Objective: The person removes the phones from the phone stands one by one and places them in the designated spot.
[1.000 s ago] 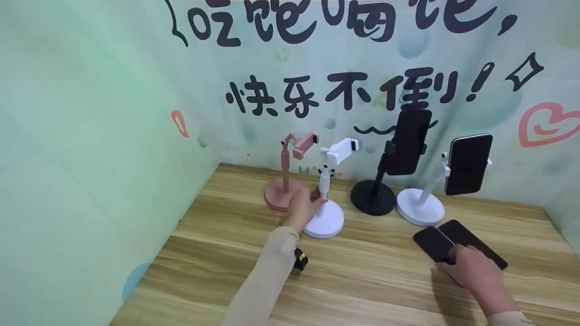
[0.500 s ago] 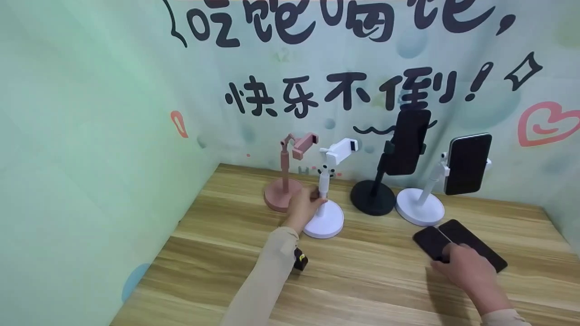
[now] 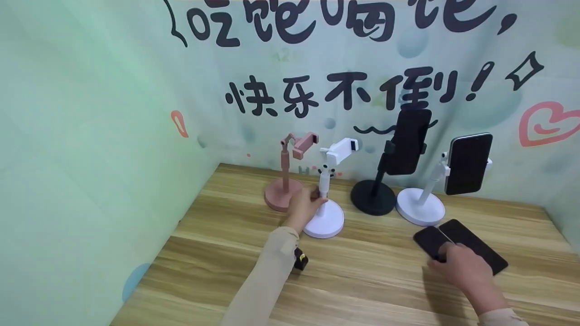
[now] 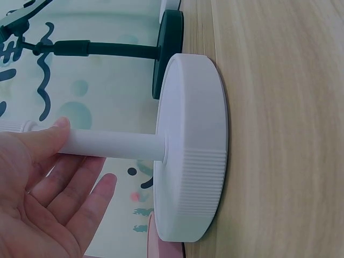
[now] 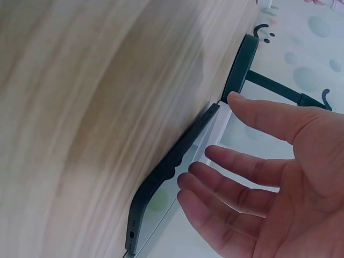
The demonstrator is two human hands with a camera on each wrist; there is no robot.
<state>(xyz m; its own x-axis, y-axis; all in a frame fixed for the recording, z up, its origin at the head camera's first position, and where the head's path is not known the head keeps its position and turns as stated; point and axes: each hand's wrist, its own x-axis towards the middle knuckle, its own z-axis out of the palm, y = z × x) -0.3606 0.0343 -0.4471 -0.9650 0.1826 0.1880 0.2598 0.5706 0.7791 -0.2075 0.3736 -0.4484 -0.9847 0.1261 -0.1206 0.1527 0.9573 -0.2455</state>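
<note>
At the middle of the table my left hand (image 3: 302,209) pinches the pole of a white phone stand (image 3: 327,222), thumb on one side and fingers on the other. The stand is upright, its clamp holding no phone; the left wrist view shows its ribbed round base (image 4: 194,156) flat on the table. My right hand (image 3: 466,268) hovers close over two dark phones lying side by side, a smaller one (image 3: 428,240) and a larger one (image 3: 476,244). In the right wrist view, its relaxed fingers (image 5: 236,166) are spread apart above the phone's surface, holding nothing.
A pink phone stand (image 3: 284,199) stands just left of the white one. Rightward are a black stand (image 3: 372,206) bearing a black phone (image 3: 409,142) and another white stand (image 3: 419,210) bearing a phone (image 3: 469,165). A printed cloth (image 3: 290,59) hangs behind the wooden table (image 3: 362,280).
My right hand has shifted slightly left over the smaller phone. My left hand stays on the white stand's pole, and the stands and phones have not moved.
</note>
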